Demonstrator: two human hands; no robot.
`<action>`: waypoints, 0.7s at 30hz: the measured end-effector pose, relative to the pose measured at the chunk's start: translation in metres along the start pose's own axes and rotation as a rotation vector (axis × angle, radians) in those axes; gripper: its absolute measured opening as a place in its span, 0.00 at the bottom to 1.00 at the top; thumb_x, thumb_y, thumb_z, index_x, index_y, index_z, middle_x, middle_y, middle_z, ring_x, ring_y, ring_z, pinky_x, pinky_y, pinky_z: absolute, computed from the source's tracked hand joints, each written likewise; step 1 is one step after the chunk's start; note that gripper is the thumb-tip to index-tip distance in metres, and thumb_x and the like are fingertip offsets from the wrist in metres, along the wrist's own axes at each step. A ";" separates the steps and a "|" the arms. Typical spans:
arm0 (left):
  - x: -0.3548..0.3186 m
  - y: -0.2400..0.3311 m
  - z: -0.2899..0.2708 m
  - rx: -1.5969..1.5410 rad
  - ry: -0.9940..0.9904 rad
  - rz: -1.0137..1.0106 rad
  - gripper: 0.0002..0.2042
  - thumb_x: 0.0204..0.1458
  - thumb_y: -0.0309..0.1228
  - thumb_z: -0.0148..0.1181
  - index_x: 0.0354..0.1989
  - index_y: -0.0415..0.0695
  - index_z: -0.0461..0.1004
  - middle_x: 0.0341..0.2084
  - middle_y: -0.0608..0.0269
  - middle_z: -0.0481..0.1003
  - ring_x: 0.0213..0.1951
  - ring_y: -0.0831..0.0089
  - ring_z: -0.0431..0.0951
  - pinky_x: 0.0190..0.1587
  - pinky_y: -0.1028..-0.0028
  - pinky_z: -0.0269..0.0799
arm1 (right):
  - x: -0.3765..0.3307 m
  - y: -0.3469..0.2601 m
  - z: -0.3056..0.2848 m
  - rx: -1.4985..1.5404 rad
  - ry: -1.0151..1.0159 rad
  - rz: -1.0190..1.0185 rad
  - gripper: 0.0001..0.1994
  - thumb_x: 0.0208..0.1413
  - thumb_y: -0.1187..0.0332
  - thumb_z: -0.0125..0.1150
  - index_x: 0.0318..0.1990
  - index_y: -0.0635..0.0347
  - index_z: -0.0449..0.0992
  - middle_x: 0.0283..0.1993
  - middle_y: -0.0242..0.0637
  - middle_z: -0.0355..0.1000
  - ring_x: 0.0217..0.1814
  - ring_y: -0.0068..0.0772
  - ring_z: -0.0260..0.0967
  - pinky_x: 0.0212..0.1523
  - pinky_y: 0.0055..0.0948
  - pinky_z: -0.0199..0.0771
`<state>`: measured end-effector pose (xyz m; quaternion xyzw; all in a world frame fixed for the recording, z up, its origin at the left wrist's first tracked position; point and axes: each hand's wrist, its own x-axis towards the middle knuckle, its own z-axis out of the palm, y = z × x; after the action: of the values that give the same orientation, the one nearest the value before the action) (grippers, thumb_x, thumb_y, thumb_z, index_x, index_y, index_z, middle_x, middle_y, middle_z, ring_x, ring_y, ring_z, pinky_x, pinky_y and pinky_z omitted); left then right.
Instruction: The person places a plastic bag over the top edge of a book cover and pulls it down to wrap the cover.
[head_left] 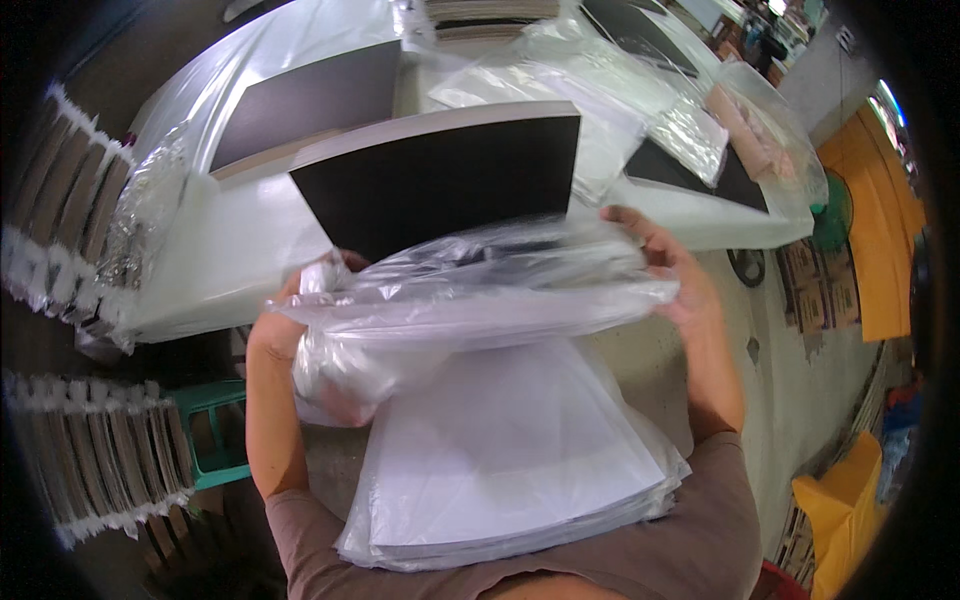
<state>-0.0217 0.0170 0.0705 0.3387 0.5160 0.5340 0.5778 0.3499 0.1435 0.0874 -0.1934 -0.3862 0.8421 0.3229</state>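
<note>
Between my hands a clear plastic bag (480, 305) is stretched sideways, its film blurred and wrinkled. My left hand (298, 290) is closed on the bag's left end; the film partly covers its fingers. At the right end my right hand (665, 262) grips the bag, with its upper fingers reaching along the edge. Just beyond stands a thick black panel (450, 175) with a white top edge, tilted on the table; its lower part is hidden behind the film. A stack of white sheets in clear plastic (510, 450) lies on my lap.
Another black panel (310, 105) lies at the table's far left. Clear plastic bags (600, 90) are heaped at the back right. Plastic-wrapped stacks (100, 450) and a green stool (212, 430) stand at left. Orange sheets (870, 220) hang at right.
</note>
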 end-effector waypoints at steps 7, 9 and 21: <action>-0.006 -0.143 -0.055 -0.268 0.112 -0.002 0.20 0.36 0.24 0.61 0.42 0.39 0.66 0.33 0.62 0.70 0.35 0.75 0.69 0.38 0.79 0.64 | -0.045 0.122 -0.087 0.233 0.279 0.086 0.33 0.39 0.70 0.62 0.55 0.63 0.52 0.45 0.43 0.64 0.45 0.37 0.65 0.46 0.34 0.65; -0.021 -0.135 -0.042 -0.240 0.067 -0.021 0.19 0.37 0.23 0.61 0.42 0.40 0.66 0.32 0.63 0.70 0.34 0.76 0.69 0.37 0.80 0.64 | -0.051 0.131 -0.092 0.379 0.148 0.006 0.31 0.42 0.70 0.59 0.55 0.61 0.51 0.40 0.44 0.66 0.40 0.36 0.66 0.41 0.34 0.68; 0.014 -0.212 -0.033 -0.109 0.374 -0.292 0.19 0.45 0.31 0.57 0.44 0.38 0.62 0.33 0.63 0.70 0.32 0.73 0.69 0.34 0.76 0.65 | 0.027 0.211 -0.176 -0.517 0.448 0.356 0.21 0.42 0.71 0.60 0.46 0.62 0.64 0.41 0.39 0.66 0.40 0.30 0.63 0.37 0.29 0.64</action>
<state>0.0024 -0.0176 -0.1406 0.1242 0.6279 0.5251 0.5609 0.3488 0.1507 -0.1889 -0.5117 -0.4662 0.6966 0.1887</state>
